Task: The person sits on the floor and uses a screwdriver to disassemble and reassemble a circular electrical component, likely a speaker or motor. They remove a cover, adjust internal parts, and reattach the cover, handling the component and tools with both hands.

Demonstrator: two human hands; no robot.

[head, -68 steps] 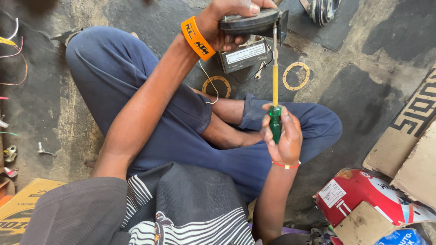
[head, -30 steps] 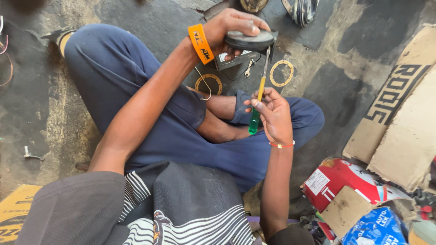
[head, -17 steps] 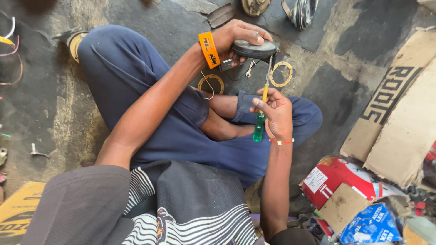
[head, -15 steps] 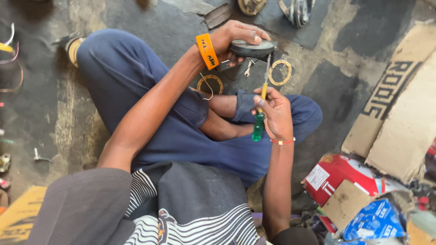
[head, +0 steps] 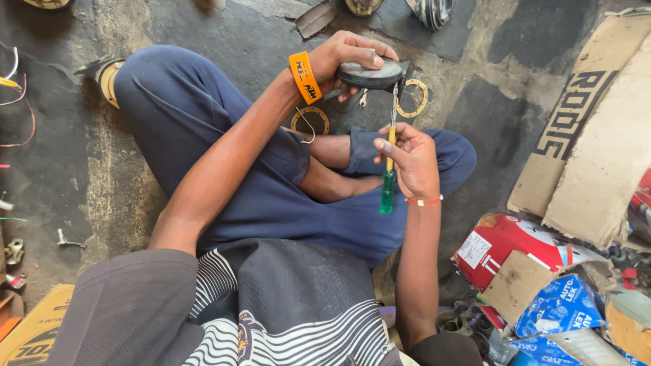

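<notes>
I sit cross-legged on a stained concrete floor. My left hand (head: 349,59), with an orange wristband, grips a round dark disc-shaped part (head: 371,73) held out over my knees. My right hand (head: 410,161), wearing a thin red bracelet, holds a screwdriver (head: 388,169) with a yellow-and-green handle. Its metal shaft points up and its tip touches the underside edge of the disc part. The handle's green end sticks out below my fingers.
Two thin ring gaskets (head: 411,99) (head: 310,120) lie on the floor under my hands. Flattened cardboard (head: 597,129) and red and blue boxes (head: 515,247) crowd the right side. Loose wires (head: 13,81) and small metal bits lie at the left. Round parts sit along the top edge.
My left hand has turned the disc part flatter and drawn it nearer. My right hand has slid up the screwdriver from the green handle end to the yellow section.
</notes>
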